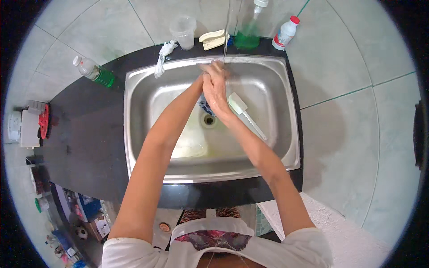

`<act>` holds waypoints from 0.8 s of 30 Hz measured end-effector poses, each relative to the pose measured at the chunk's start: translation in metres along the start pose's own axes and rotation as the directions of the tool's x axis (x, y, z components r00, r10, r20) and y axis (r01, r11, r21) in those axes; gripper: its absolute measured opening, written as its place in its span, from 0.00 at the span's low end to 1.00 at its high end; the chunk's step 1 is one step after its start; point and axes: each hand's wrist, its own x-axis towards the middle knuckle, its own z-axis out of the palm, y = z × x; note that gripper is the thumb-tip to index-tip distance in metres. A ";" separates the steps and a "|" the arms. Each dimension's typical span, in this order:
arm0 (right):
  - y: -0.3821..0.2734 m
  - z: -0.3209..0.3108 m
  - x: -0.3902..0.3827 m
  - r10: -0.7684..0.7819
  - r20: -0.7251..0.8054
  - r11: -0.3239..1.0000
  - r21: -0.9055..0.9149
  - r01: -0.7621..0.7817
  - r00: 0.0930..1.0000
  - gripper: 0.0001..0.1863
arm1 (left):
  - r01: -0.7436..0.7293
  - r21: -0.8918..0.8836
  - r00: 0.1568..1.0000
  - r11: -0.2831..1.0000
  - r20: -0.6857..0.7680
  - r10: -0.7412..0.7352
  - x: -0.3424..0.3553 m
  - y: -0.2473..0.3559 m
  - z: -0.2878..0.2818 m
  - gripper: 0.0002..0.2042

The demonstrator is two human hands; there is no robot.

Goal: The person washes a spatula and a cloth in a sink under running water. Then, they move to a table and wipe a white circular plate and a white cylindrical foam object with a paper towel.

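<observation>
From where I stand, the left hand [208, 69] and right hand [215, 90] meet over the steel sink [127, 111], by the thin water stream [227, 27], probably so drips fall inside. Blur hides whether the fingers curl or grip anything. A long-handled brush [245, 113] lies in the basin; the green-liquid dispenser bottle [247, 41] stands on the tabletop [85, 134] behind, presumably for easy reach.

Around the right hand [216, 93], the sink [278, 111] is smooth metal with a soft shine. Just right of the hand, the brush [251, 123] looks like smooth plastic. Beyond the hand, the cup [184, 32] is thin, see-through plastic. Nearer the body than the hand, the desk [219, 195] is glossy; well right of the hand, the wall tiles [346, 67] look smooth, faintly glossy.
</observation>
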 end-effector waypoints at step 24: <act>0.014 -0.029 0.027 0.477 0.468 0.251 0.738 -0.626 0.744 0.37 | -0.240 0.261 0.928 0.935 -0.222 0.300 -0.042 0.012 0.059 0.25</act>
